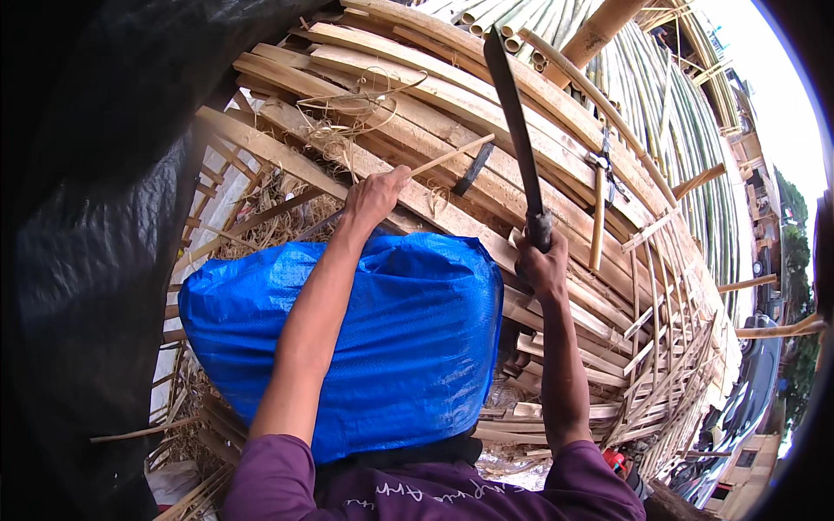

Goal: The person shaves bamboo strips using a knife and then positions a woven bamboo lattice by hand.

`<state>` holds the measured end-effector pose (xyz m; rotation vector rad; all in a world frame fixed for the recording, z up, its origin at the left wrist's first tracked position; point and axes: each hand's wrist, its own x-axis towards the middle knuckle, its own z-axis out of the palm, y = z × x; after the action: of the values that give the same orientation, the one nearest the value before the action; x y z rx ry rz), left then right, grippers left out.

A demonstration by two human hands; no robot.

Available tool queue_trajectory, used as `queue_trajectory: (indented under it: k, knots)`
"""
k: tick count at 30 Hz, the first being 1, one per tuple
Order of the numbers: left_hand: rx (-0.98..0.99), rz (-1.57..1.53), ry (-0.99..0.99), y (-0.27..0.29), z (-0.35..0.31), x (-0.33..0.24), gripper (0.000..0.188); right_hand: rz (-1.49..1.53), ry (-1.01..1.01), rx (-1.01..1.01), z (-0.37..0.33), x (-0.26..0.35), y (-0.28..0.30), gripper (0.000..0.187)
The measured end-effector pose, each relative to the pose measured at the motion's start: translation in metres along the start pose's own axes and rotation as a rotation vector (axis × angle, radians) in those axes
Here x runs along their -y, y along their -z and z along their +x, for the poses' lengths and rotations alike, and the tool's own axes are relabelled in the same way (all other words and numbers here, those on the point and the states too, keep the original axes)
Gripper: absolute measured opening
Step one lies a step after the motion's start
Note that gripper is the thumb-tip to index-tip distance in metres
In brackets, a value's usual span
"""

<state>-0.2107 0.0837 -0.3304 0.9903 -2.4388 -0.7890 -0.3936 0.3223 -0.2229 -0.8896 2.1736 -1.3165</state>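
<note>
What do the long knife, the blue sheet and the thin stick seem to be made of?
Long knife: probably a steel blade, dark, thin and flat. Blue sheet: likely plastic, with glossy highlights along its creases. Thin stick: pale, unpainted wood or bamboo; I can't tell which.

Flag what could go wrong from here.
1. Bare left grip holds a thin stick whose free end points toward the long knife; a misjudged cut could hit that grip.
2. Right grip has the knife near stacked planks; a stray swing might glance off them.
3. Blue sheet lies under the left forearm; a low stroke could slash it.
</note>
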Motion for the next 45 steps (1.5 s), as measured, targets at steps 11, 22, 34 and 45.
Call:
queue_trajectory:
  k: [11, 22, 34, 45]
  knots:
    - [0.007, -0.027, 0.000, 0.004, -0.002, -0.014, 0.024, -0.411, -0.094, 0.108, -0.010, -0.038, -0.011, 0.038]
    - [0.051, -0.074, 0.051, -0.003, 0.008, -0.004, 0.026, 0.324, -0.446, 0.253, -0.006, -0.033, -0.006, 0.014]
    - [-0.011, -0.070, 0.000, -0.003, 0.000, 0.000, 0.026, -0.489, 0.001, 0.079, -0.005, -0.061, -0.022, 0.027]
    - [-0.017, -0.112, 0.023, -0.004, -0.004, -0.001, 0.031, 0.073, -0.324, 0.212, -0.013, -0.031, -0.005, 0.013]
